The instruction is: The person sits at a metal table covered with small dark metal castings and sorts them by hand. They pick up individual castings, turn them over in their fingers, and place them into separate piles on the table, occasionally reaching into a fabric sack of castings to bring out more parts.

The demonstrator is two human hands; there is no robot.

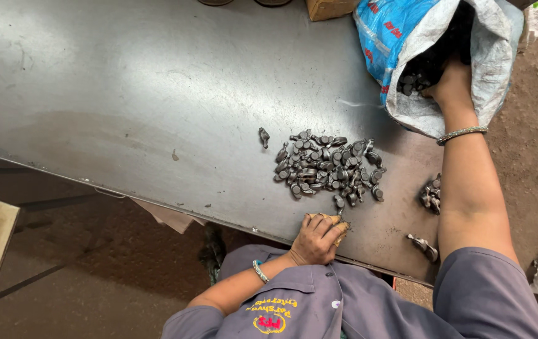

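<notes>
One steel table [124, 94], dirt floor [93, 276] around. I see right hand [452, 85] in sack [489, 63], grip unclear; left hand [314, 240] curled on rag [339, 226] near parts pile [328, 166].

Right hand's fingers [440, 80] hidden inside the sack [470, 94] — grip unreadable.

right arm fully extended forward, right hand [452, 85] curled, fingers hidden. left arm bent, left hand [315, 238] closed in a loose fist.
</notes>
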